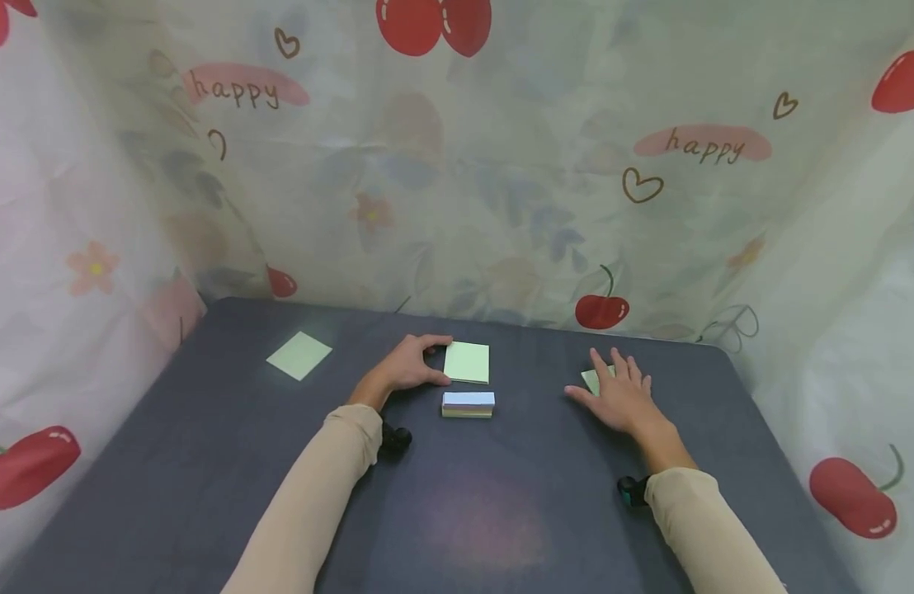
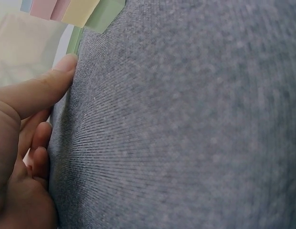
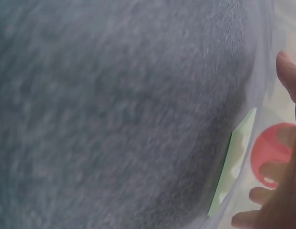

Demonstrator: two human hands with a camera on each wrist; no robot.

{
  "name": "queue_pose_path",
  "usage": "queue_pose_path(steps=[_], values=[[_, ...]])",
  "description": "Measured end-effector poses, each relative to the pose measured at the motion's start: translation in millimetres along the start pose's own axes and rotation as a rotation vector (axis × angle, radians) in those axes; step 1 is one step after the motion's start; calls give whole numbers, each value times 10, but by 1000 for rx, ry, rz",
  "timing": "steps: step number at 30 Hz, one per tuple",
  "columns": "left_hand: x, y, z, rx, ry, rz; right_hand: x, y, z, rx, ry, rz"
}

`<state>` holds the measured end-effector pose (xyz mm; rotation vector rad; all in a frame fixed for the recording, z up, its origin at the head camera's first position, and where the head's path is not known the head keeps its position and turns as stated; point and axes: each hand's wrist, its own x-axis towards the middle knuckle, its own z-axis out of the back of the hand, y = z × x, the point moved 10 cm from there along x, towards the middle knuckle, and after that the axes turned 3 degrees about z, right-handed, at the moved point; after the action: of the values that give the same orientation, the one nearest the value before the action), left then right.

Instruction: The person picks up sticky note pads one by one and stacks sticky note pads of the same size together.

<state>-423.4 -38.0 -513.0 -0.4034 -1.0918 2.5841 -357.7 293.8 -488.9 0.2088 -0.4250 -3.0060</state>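
My left hand (image 1: 407, 364) holds a pale green sticky note pad (image 1: 468, 363) at its left side, index finger at the far corner and thumb at the near one. In the left wrist view the thumb (image 2: 47, 88) meets the pad's green edge (image 2: 75, 42). Just in front of that pad lies a thicker block of coloured sticky notes (image 1: 468, 404), with pink, yellow and green layers (image 2: 81, 12) showing. My right hand (image 1: 622, 398), fingers spread, is over a green sticky note (image 1: 591, 380) and partly hides it. A gap shows between hand and note (image 3: 232, 164) in the right wrist view.
Another green sticky note (image 1: 299, 356) lies turned on its corner at the left of the dark grey table (image 1: 204, 462). A printed curtain (image 1: 487, 181) with cherries and "happy" lettering hangs behind the table and at both sides.
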Motion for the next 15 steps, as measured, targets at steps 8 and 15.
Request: queue_pose_path(steps=[8,15], values=[[11,0,-2,4,6,-9,-53,-48,-26,57,44,8],[12,-4,-1,1,7,-12,-46,-97,-32,45,68,0]])
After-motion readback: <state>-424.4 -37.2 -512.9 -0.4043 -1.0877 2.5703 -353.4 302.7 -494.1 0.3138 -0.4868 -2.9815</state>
